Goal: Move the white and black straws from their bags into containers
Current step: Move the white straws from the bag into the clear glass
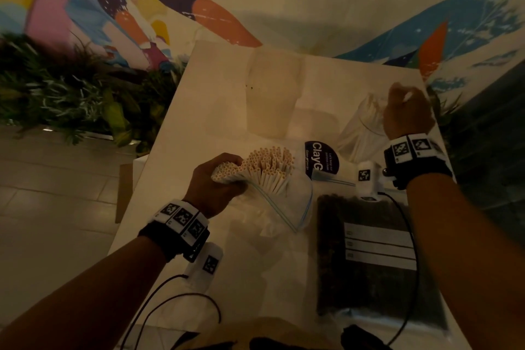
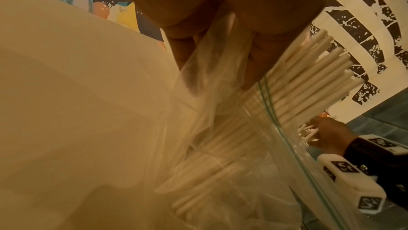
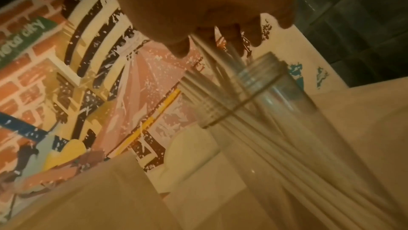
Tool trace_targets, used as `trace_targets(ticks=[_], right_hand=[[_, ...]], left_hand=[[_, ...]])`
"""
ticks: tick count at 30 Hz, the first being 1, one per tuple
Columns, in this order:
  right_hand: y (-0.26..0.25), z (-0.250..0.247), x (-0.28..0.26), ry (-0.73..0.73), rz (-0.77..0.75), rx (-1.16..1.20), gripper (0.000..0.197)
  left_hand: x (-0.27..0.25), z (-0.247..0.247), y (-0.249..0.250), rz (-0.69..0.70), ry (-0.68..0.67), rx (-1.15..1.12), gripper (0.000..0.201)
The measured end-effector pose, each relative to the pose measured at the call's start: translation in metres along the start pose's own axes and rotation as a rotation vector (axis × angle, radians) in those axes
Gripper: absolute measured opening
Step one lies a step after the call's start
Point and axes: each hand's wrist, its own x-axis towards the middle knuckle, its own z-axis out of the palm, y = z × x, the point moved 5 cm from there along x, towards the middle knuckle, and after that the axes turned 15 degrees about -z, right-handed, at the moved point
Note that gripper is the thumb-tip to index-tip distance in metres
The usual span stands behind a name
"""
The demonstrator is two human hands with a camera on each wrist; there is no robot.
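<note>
My left hand grips a clear zip bag near its mouth, with a bundle of white straws fanning out of the opening. In the left wrist view the fingers press the bag's plastic against the white straws. My right hand holds a few white straws over a clear jar, their lower ends inside it. The jar has several white straws in it. A bag of black straws lies flat at the front right.
The white table holds a frosted container at the back centre and a round dark "Clay" label. Green plants stand left of the table. Wrist camera cables trail over the black straw bag.
</note>
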Motion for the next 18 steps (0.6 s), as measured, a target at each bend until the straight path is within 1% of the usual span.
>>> trace_targets(ticks=[1, 2, 3, 5, 6, 7, 9, 10, 11, 12, 13, 14, 15, 16, 17, 18], right_hand=[[0.006, 0.004, -0.002, -0.065, 0.044, -0.038, 0.055], [0.01, 0.006, -0.002, -0.08, 0.057, -0.055, 0.06], [0.011, 0.005, -0.003, -0.031, 0.031, -0.039, 0.065], [0.004, -0.003, -0.006, 0.129, -0.079, 0.019, 0.072], [0.002, -0.003, -0.007, 0.12, -0.114, -0.001, 0.072], [0.002, 0.002, -0.008, 0.029, -0.112, -0.065, 0.069], [0.008, 0.011, -0.011, -0.205, -0.022, -0.2, 0.068], [0.008, 0.01, -0.014, -0.244, 0.016, -0.198, 0.071], [0.006, 0.006, -0.017, -0.226, 0.013, -0.173, 0.074], [-0.001, 0.0, -0.02, -0.143, -0.039, -0.132, 0.076], [-0.011, -0.011, -0.028, -0.024, -0.118, -0.065, 0.078], [-0.023, -0.022, -0.038, 0.092, -0.201, 0.037, 0.078], [-0.036, -0.03, -0.051, 0.159, -0.276, 0.154, 0.075], [-0.05, -0.034, -0.066, 0.134, -0.316, 0.265, 0.07], [-0.062, -0.031, -0.083, 0.013, -0.325, 0.377, 0.066], [-0.073, -0.024, -0.101, -0.168, -0.307, 0.488, 0.066]], left_hand=[[0.0, 0.0, 0.001, -0.002, 0.002, 0.008, 0.042], [-0.001, 0.0, 0.003, -0.006, 0.005, 0.011, 0.042], [-0.002, 0.0, 0.004, -0.007, 0.007, 0.011, 0.042], [-0.003, 0.0, 0.006, -0.004, 0.018, 0.022, 0.042], [-0.002, -0.001, 0.005, -0.001, 0.022, 0.029, 0.042], [-0.001, -0.001, 0.004, 0.001, 0.022, 0.034, 0.044], [0.0, -0.001, 0.002, -0.005, 0.019, 0.033, 0.051], [0.0, -0.001, 0.001, -0.01, 0.015, 0.024, 0.051], [-0.001, -0.001, 0.002, -0.012, 0.011, 0.011, 0.051], [-0.001, -0.001, 0.002, -0.011, 0.011, 0.001, 0.049], [-0.002, -0.001, 0.002, -0.01, 0.007, -0.003, 0.047], [-0.003, 0.0, 0.003, -0.007, 0.002, -0.005, 0.045], [-0.003, 0.0, 0.003, 0.0, -0.002, -0.004, 0.044], [-0.003, 0.0, 0.004, 0.007, -0.004, 0.002, 0.044], [-0.003, 0.001, 0.004, 0.011, -0.007, 0.007, 0.043], [-0.002, 0.001, 0.005, 0.011, -0.007, 0.011, 0.043]])
